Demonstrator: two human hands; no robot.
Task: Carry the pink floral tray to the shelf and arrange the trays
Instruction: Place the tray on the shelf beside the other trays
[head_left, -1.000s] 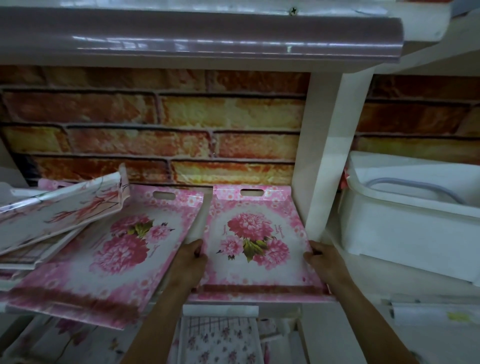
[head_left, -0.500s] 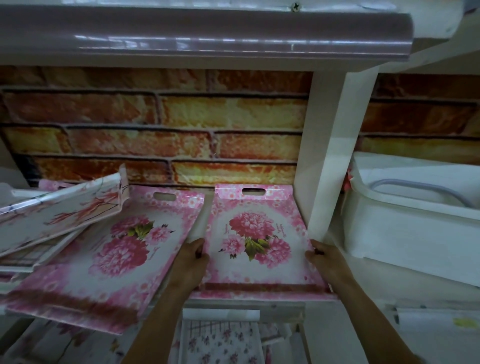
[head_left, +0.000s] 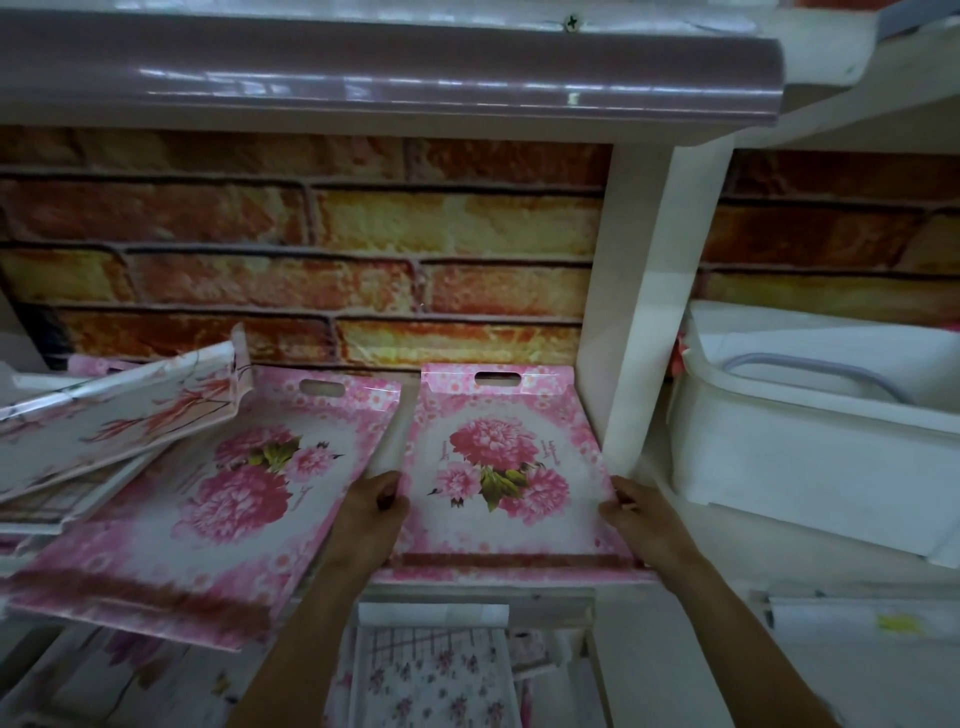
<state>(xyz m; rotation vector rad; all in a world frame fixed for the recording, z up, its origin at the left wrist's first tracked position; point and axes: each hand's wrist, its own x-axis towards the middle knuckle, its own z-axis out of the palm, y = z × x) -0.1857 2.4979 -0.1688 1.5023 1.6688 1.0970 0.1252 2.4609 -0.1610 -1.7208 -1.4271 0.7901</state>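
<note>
Tray seated in its bay, grip not yet let go

Change over the last second is slight: the pink floral tray (head_left: 498, 467) lies where it lay, flat on the shelf (head_left: 483, 597), its slotted handle end towards the brick-pattern back wall (head_left: 311, 234) and its right side close against the white upright (head_left: 639, 312). The left hand (head_left: 371, 512) keeps its fingers curled over the tray's left rim, and the right hand (head_left: 641, 517) stays wrapped round the right rim; both have crept only a touch further in, which may be no more than the camera shifting.

For the task, this suggests the carrying is done and the placing is all but finished. What remains is probably the arranging. Just to the left, a second pink floral tray (head_left: 218, 499) sits skewed, its near end hanging past the shelf front, and a white tray with red branches (head_left: 114, 415) leans tilted across its far corner. Those two look like the next things to straighten, once the hands release.
</note>
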